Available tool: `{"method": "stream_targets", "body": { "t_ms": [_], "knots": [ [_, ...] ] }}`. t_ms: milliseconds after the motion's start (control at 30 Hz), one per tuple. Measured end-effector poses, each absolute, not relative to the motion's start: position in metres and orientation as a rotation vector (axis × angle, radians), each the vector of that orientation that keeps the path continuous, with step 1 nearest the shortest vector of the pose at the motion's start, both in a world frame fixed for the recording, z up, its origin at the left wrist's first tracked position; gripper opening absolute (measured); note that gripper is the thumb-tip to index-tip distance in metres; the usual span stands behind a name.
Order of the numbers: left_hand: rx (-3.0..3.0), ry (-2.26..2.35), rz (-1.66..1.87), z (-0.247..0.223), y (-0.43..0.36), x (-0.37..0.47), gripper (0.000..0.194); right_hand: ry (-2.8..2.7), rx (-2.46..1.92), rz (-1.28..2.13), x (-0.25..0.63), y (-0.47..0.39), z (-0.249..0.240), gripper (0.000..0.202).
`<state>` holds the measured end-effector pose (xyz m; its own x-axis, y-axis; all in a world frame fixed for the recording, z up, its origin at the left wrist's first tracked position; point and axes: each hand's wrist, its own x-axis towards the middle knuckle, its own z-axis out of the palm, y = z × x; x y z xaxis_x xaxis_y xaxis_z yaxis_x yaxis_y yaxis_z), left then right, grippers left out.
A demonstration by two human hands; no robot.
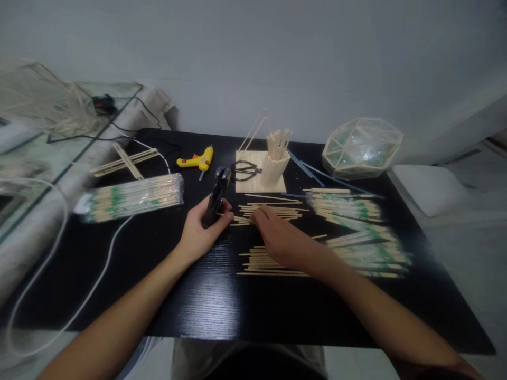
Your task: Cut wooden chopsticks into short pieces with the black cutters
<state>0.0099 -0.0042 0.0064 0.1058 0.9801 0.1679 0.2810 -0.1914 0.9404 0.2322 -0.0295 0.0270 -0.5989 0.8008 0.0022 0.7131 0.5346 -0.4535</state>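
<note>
- The black table (206,311) carries nearly everything, its front edge close to the person's body, which presumably keeps the work within reach.
- The faceted stick frame (362,150) sits at the back right, out of the hands' way.
- Plastic-wrapped stick packs lie at both sides, left (134,198) and right (348,206), flanking the middle like side supplies.
- The pale wooden board (242,184) bears the upright stick holder (271,171), whose height keeps its sticks bunched on end.
- The right hand (283,237) reaches over the lower loose sticks (261,261) to the upper loose sticks (283,212); its fingers are bent together, pointing down, but whether they pinch one cannot be told.
- The left hand (198,227) has its fingers wrapped around the black tool (216,200), thumb toward the sticks, holding it roughly upright just beside them, perhaps for ready use.
- The yellow glue gun (196,161) lies behind the left hand.
- The black scissors (257,170) rest on the board, beside the holder.
</note>
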Motion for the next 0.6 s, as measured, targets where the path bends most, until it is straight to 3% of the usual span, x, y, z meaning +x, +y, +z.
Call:
{"method": "stream_targets", "body": {
  "t_ms": [300,600],
  "knots": [
    [1.249,1.174,1.477,0.013,-0.007,0.019,0.026,-1.989,-1.101,0.862,0.237,-0.017,0.04,0.019],
    [1.557,1.128,1.298,0.047,-0.016,0.049,0.025,-1.887,-0.966,0.885,0.237,-0.016,0.034,0.008]
  ]
}}
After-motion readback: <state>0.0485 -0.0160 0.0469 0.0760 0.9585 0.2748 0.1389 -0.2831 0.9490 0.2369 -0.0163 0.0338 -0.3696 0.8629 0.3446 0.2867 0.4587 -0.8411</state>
